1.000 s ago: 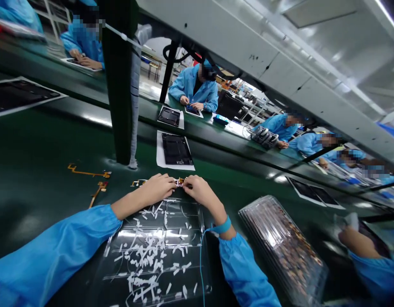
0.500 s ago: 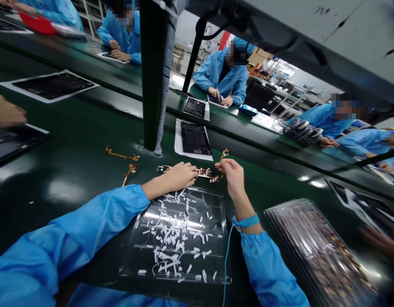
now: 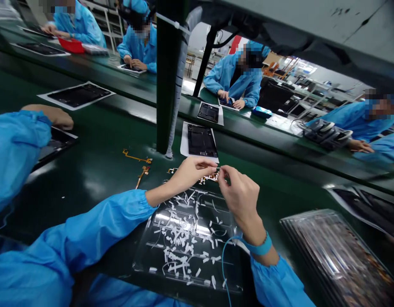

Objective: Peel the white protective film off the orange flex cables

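Worktop, left edge: a co-worker's hand (image 3: 51,116) and blue sleeve reach in over a dark casing (image 3: 58,143).
Loose cables: two thin amber flex cables (image 3: 137,159) lie apart from the rest on the green worktop (image 3: 97,179), left of the person's hands.
Clear tray: set toward the near edge, this tray (image 3: 145,256) bears scattered white slips (image 3: 180,243).
Left hand: above the tray's far edge, the left hand (image 3: 195,170) has its fingertips narrow; whether they grip anything cannot be told.
Cable bunch: amber-and-white flex pieces (image 3: 212,177) lie just beyond the tray's far edge, under and between both hands.
Right hand: the banded right hand (image 3: 240,187) brings thumb and forefinger near together; anything between is too small to tell.
Worktop, right: stacked clear trays (image 3: 331,247) near the corner.
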A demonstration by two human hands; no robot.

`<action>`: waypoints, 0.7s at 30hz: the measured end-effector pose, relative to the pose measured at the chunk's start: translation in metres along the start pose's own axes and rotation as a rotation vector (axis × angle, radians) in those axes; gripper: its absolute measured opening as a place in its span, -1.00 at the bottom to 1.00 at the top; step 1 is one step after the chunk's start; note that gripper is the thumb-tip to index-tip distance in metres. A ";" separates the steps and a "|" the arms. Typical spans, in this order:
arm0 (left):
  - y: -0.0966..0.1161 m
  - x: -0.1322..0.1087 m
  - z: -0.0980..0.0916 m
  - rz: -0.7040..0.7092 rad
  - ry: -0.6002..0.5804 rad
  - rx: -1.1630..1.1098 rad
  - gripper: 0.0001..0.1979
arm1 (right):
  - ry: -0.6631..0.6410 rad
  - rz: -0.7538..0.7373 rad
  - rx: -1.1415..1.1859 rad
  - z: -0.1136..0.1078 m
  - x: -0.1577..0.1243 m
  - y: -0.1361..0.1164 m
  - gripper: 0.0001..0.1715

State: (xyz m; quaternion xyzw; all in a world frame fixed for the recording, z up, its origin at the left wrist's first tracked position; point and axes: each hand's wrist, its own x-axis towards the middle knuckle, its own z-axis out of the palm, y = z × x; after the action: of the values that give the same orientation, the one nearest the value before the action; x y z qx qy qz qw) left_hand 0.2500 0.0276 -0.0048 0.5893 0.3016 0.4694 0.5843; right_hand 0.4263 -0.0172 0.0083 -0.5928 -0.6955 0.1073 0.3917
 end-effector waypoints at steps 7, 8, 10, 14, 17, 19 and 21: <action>0.017 -0.038 -0.017 0.054 -0.104 0.411 -0.79 | -0.272 0.109 0.348 -0.009 -0.023 0.003 -0.62; 0.017 -0.045 -0.019 0.039 -0.118 0.425 -0.78 | -0.278 0.133 0.376 -0.008 -0.030 0.004 -0.64; 0.017 -0.060 -0.021 0.019 -0.131 0.441 -0.80 | -0.300 0.171 0.431 -0.003 -0.042 0.006 -0.65; 0.022 -0.081 -0.018 0.003 -0.138 0.420 -0.82 | -0.392 0.205 0.495 0.003 -0.059 -0.005 -0.55; 0.026 -0.089 -0.015 -0.014 -0.132 0.324 -0.82 | -0.352 0.207 0.454 0.000 -0.063 -0.015 -0.65; 0.025 -0.092 -0.014 -0.023 -0.099 0.254 -0.82 | -0.324 0.202 0.442 -0.002 -0.064 -0.019 -0.69; 0.022 -0.095 -0.014 -0.031 -0.072 0.204 -0.81 | -0.329 0.195 0.444 -0.003 -0.066 -0.020 -0.69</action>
State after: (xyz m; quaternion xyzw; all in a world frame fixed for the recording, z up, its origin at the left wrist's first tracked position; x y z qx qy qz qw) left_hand 0.1972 -0.0559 -0.0047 0.6574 0.3359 0.4057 0.5389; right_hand 0.4129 -0.0838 -0.0048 -0.5310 -0.6489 0.3889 0.3816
